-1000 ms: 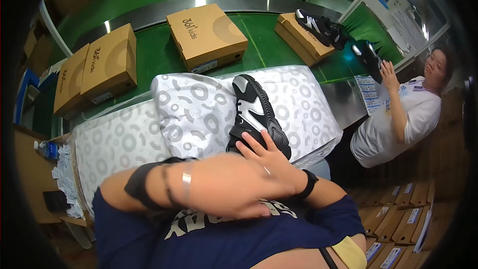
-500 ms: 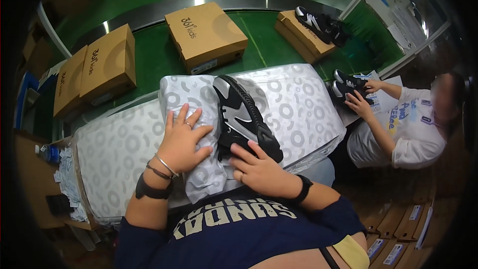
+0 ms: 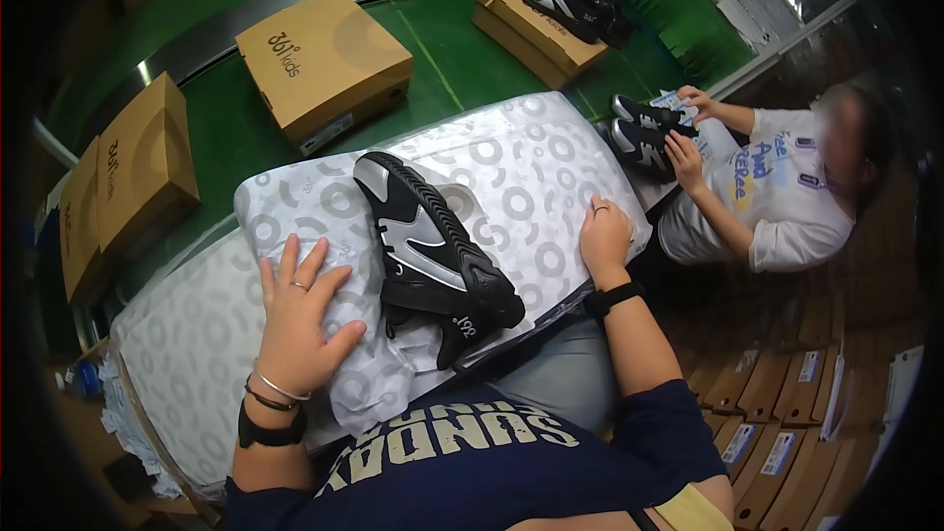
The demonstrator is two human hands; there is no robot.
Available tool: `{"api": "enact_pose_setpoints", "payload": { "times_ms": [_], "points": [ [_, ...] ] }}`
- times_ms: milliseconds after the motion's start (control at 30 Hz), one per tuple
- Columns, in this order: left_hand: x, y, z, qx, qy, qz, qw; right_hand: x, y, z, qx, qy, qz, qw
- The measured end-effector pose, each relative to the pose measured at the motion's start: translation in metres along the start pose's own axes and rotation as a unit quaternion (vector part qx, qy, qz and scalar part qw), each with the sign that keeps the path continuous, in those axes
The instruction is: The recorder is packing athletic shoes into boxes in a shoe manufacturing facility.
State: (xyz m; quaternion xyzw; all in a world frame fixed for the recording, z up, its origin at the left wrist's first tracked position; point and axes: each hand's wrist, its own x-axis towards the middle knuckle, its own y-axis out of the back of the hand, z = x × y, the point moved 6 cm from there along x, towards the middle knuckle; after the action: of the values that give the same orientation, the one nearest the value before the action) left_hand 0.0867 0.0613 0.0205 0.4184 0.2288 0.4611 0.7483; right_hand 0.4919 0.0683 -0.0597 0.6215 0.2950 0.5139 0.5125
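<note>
A black, grey and white sneaker [image 3: 438,246] lies on its side, sole facing right, on a stack of white wrapping paper [image 3: 531,152] printed with grey rings. My left hand [image 3: 303,320] rests with fingers spread on a paper-covered bundle [image 3: 320,197] to the left of the sneaker; what the paper covers is hidden. At the stack's right edge, my right hand [image 3: 605,241] has its fingers curled on the top sheet, apart from the sneaker.
Brown shoeboxes [image 3: 324,64] stand along the green conveyor [image 3: 433,39]. One box [image 3: 531,39] has black sneakers [image 3: 570,5] on top. At the right, a co-worker [image 3: 777,177] handles another pair of sneakers [image 3: 644,133]. More boxes [image 3: 777,452] are stacked at lower right.
My right hand has left the sneaker's heel and moved right to the paper's edge. My left hand stays on the bundle. The whole view has shifted and turned slightly.
</note>
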Motion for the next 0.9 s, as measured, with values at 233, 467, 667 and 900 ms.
{"api": "enact_pose_setpoints", "payload": {
  "times_ms": [233,467,667,900],
  "points": [
    [0.001,-0.003,-0.005,-0.018,0.011,0.001,1.0,-0.004,0.01,-0.009,0.026,-0.084,-0.017,0.996],
    [0.0,-0.004,-0.004,-0.004,-0.028,0.016,0.999,-0.006,0.013,-0.007,0.011,-0.076,0.028,0.997],
    [-0.004,-0.002,-0.008,-0.011,-0.025,0.037,0.999,-0.007,0.008,-0.009,0.038,-0.16,0.002,0.986],
    [-0.005,0.005,0.004,0.001,-0.073,-0.046,0.996,0.013,0.092,-0.041,0.169,-0.053,0.05,0.983]
  ]
}}
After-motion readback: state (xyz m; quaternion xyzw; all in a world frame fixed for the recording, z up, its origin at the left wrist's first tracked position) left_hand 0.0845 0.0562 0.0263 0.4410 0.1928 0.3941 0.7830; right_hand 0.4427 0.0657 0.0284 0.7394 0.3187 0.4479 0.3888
